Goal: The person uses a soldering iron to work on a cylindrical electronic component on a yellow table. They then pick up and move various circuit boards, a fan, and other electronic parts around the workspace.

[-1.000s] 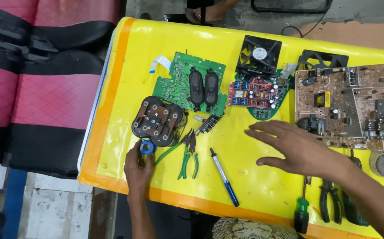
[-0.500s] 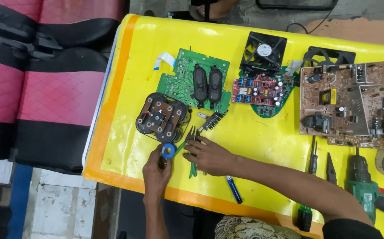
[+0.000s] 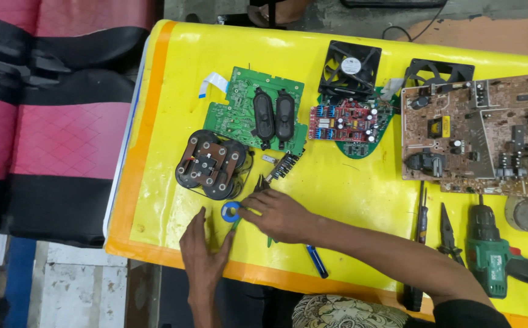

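I see a yellow-covered table [image 3: 361, 182] bearing a green circuit board [image 3: 239, 109], brown circuit board [image 3: 476, 130], black fan [image 3: 349, 67] and green drill [image 3: 489, 252].

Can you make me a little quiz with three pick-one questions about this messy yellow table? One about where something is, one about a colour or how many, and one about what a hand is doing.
1. Where is the green drill?
A. Near the table's right end
B. On the red seat
C. Under the green circuit board

2. How many black fans are there?
A. One
B. Two
C. Four

3. What is the right hand doing?
A. Holding the drill
B. Lifted off the table
C. Touching the small blue ring

Answers: 1 A, it lies on the table's right end below the brown board. 2 B, one fan beside another. 3 C, its fingertips meet the ring, with the left hand beside it.
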